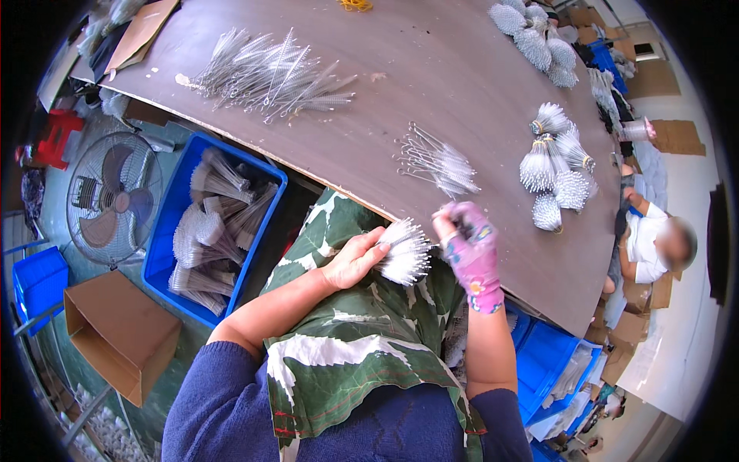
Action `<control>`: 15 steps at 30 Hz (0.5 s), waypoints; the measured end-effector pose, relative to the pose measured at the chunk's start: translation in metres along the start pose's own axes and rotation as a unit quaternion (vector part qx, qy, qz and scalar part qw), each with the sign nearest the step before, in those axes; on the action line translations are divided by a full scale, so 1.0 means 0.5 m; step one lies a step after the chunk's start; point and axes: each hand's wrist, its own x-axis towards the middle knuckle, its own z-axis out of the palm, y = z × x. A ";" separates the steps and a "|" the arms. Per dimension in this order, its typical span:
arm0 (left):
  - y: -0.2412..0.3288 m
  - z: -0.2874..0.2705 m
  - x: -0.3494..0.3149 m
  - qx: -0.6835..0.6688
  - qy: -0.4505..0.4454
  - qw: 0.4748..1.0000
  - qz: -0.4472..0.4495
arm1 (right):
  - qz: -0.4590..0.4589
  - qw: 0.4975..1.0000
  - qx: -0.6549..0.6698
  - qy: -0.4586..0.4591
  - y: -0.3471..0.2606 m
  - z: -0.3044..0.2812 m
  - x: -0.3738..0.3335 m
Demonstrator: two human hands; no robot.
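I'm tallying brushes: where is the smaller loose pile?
In the head view, the smaller loose pile lies right of centre on the brown table, just beyond the gloved right hand.

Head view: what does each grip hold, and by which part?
Left grip: a bundle of thin brushes, held behind its spread white tips. Right grip: blurred, cannot be told.

the head view, a wide fisheye, looks steeply down from head height, quite near the left hand (358, 259) and right hand (471, 254), facing out across the table (462, 85), straight edges bowing toward its dark rim.
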 end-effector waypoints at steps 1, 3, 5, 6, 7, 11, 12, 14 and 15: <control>-0.002 0.000 0.001 0.000 -0.001 1.000 0.000 | -0.037 0.998 -0.030 -0.029 0.005 0.009 -0.007; -0.004 0.000 0.001 0.013 -0.015 1.000 -0.013 | -0.058 0.993 -0.097 -0.044 -0.007 0.014 -0.013; 0.003 0.001 0.002 0.024 -0.014 1.000 -0.009 | -0.053 0.981 -0.170 -0.071 -0.017 0.016 -0.015; 0.007 0.001 0.002 0.035 -0.014 0.999 -0.004 | -0.062 0.973 -0.210 -0.073 -0.013 0.015 -0.013; 0.005 0.000 0.001 0.036 -0.015 0.999 -0.005 | -0.061 0.973 -0.209 -0.072 -0.012 0.014 -0.012; 0.002 0.004 0.000 0.042 -0.011 0.999 -0.005 | -0.062 0.958 -0.272 -0.072 -0.028 0.023 -0.014; 0.003 0.004 0.001 0.041 -0.001 0.999 0.001 | -0.101 0.950 -0.289 -0.066 -0.034 0.027 -0.014; -0.001 -0.004 -0.001 0.050 -0.009 0.999 -0.010 | -0.093 0.975 -0.202 -0.004 -0.022 0.010 -0.016; -0.003 -0.004 -0.005 0.059 -0.013 0.998 -0.023 | -0.084 0.989 -0.110 0.055 -0.017 -0.002 -0.017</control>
